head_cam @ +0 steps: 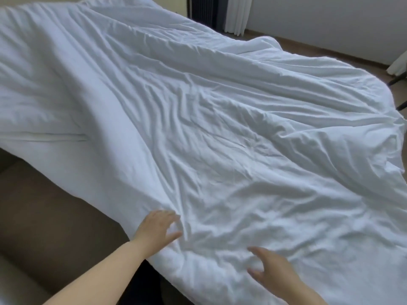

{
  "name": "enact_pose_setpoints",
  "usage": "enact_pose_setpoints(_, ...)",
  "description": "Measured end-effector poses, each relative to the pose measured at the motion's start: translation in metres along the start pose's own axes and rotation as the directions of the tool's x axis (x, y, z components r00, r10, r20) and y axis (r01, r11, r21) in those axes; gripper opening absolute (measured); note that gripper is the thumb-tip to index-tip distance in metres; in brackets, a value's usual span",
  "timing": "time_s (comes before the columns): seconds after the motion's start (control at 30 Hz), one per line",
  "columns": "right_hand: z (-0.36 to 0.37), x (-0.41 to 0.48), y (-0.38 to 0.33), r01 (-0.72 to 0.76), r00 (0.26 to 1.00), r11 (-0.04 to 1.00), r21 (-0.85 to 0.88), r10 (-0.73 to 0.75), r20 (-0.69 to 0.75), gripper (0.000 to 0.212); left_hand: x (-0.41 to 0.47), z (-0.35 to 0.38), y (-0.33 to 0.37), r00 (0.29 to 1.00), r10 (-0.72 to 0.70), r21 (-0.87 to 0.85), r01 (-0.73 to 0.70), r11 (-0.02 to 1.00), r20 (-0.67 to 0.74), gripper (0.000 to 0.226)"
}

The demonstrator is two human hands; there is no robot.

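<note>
From the head camera we looked down on a big white duvet that covered almost the whole view. It lay spread over a bed, full of long wrinkles that ran from the near edge toward the far left corner. Its right side was bunched into thicker folds and hung over the edge of the bed. The left hand rested on the duvet close to its near left edge, palm down, with the fingers straight and spread apart and the thumb pointing to the right. The right hand was lower in the view and well apart from the left one. It also lay on the cloth, the fingers opened wide and a little bent, and it pinched nothing. Both hands were slightly blurred, so we could not tell how hard they pressed. On the left, beside and below the duvet, we saw a brown padded surface. At the far end of the room stood a pale wall, with a white curtain and a dark curtain hanging just beside each other. Under the wall ran a strip of brown floor, and at the right border some thin dark furniture legs were visible.
</note>
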State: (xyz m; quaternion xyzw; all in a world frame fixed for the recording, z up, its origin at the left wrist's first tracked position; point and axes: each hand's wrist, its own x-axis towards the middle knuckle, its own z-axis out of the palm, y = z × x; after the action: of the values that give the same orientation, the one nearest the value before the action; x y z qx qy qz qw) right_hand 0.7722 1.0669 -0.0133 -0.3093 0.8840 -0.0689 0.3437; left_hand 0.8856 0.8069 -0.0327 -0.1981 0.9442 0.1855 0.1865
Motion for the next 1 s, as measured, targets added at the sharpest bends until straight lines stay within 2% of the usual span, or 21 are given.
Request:
enact_pose_setpoints(0.1, -0.015, 0.045, -0.053, 0.057, 0.987, 0.998, -0.035, -0.062, -0.148, 0.054, 0.021, -0.030, -0.057, 0.964, -0.193, -0.112, 0.175, 0.978, -0.182, 0.055)
enact_pose_setpoints(0.17, -0.014, 0.086, -0.102, 0.149, 0.937, 0.983, -0.108, -0.175, -0.301, 0.053, 0.037, -0.052, -0.102, 0.920, -0.309, -0.205, 0.263, 0.943, -0.243, 0.054)
enact_pose_setpoints(0.23, -0.002, 0.130, -0.165, 0.226, 0.901, 0.968, -0.112, -0.251, -0.355, 0.052, 0.055, -0.071, -0.152, 0.923, -0.308, -0.185, 0.269, 0.945, -0.232, 0.057)
enact_pose_setpoints(0.27, 0.007, 0.154, -0.198, 0.257, 0.889, 0.955, -0.146, -0.293, -0.351, 0.055, 0.064, -0.078, -0.177, 0.937, -0.281, -0.155, 0.253, 0.955, -0.206, 0.066)
enact_pose_setpoints(0.33, 0.023, 0.196, -0.259, 0.241, 0.904, 0.943, -0.230, -0.304, -0.300, 0.077, 0.079, -0.094, -0.220, 0.965, -0.208, -0.094, 0.195, 0.976, -0.160, 0.094)
enact_pose_setpoints(0.4, 0.036, 0.236, -0.306, 0.176, 0.936, 0.947, -0.270, -0.246, -0.253, 0.100, 0.092, -0.104, -0.259, 0.976, -0.185, -0.061, 0.179, 0.982, -0.119, 0.101)
enact_pose_setpoints(0.43, 0.037, 0.254, -0.322, 0.160, 0.948, 0.948, -0.275, -0.225, -0.224, 0.102, 0.100, -0.112, -0.279, 0.978, -0.182, -0.068, 0.176, 0.982, -0.105, 0.100)
enact_pose_setpoints(0.47, 0.032, 0.270, -0.328, 0.174, 0.950, 0.950, -0.261, -0.232, -0.209, 0.091, 0.108, -0.120, -0.298, 0.979, -0.179, -0.072, 0.172, 0.982, -0.101, 0.098)
enact_pose_setpoints(0.5, 0.018, 0.277, -0.328, 0.187, 0.938, 0.952, -0.243, -0.247, -0.244, 0.067, 0.118, -0.126, -0.316, 0.981, -0.161, -0.060, 0.156, 0.986, -0.108, 0.096)
enact_pose_setpoints(0.53, 0.003, 0.282, -0.322, 0.168, 0.912, 0.961, -0.220, -0.237, -0.335, 0.044, 0.129, -0.132, -0.330, 0.979, -0.101, -0.027, 0.098, 0.995, -0.178, 0.094)
enact_pose_setpoints(0.57, -0.016, 0.289, -0.313, 0.113, 0.868, 0.979, -0.169, -0.180, -0.463, 0.036, 0.141, -0.140, -0.340, 0.976, -0.023, 0.048, 0.034, 0.998, -0.219, 0.091)
enact_pose_setpoints(0.6, -0.037, 0.298, -0.304, 0.059, 0.810, 0.990, -0.127, -0.122, -0.573, 0.039, 0.153, -0.146, -0.345, 0.986, -0.001, 0.092, 0.017, 0.996, -0.165, 0.084)
enact_pose_setpoints(0.67, -0.084, 0.317, -0.288, -0.137, 0.743, 0.991, -0.014, 0.093, -0.663, 0.044, 0.183, -0.151, -0.354, 0.986, 0.112, 0.195, -0.086, 0.977, -0.122, 0.071)
enact_pose_setpoints(0.73, -0.112, 0.341, -0.284, -0.344, 0.771, 0.939, -0.014, 0.274, -0.575, 0.052, 0.215, -0.152, -0.362, 0.972, 0.212, 0.279, -0.177, 0.944, -0.101, 0.083)
enact_pose_setpoints(0.77, -0.112, 0.352, -0.281, -0.388, 0.806, 0.919, -0.062, 0.306, -0.506, 0.060, 0.231, -0.152, -0.364, 0.970, 0.233, 0.309, -0.200, 0.930, -0.074, 0.095)
enact_pose_setpoints(0.8, -0.107, 0.362, -0.280, -0.400, 0.842, 0.908, -0.122, 0.312, -0.440, 0.068, 0.244, -0.152, -0.365, 0.981, 0.196, 0.323, -0.188, 0.927, 0.008, 0.107)
enact_pose_setpoints(0.87, -0.091, 0.379, -0.277, -0.341, 0.904, 0.908, -0.243, 0.246, -0.350, 0.077, 0.267, -0.146, -0.364, 0.988, 0.138, 0.329, -0.155, 0.932, 0.075, 0.118)
enact_pose_setpoints(0.93, -0.084, 0.392, -0.269, -0.336, 0.924, 0.890, -0.308, 0.247, -0.292, 0.078, 0.279, -0.143, -0.364, 0.987, 0.125, 0.343, -0.154, 0.927, 0.106, 0.115)
enact_pose_setpoints(1.0, -0.088, 0.401, -0.261, -0.343, 0.932, 0.878, -0.333, 0.274, -0.237, 0.076, 0.281, -0.140, -0.364, 0.985, 0.160, 0.368, -0.174, 0.913, 0.069, 0.105)
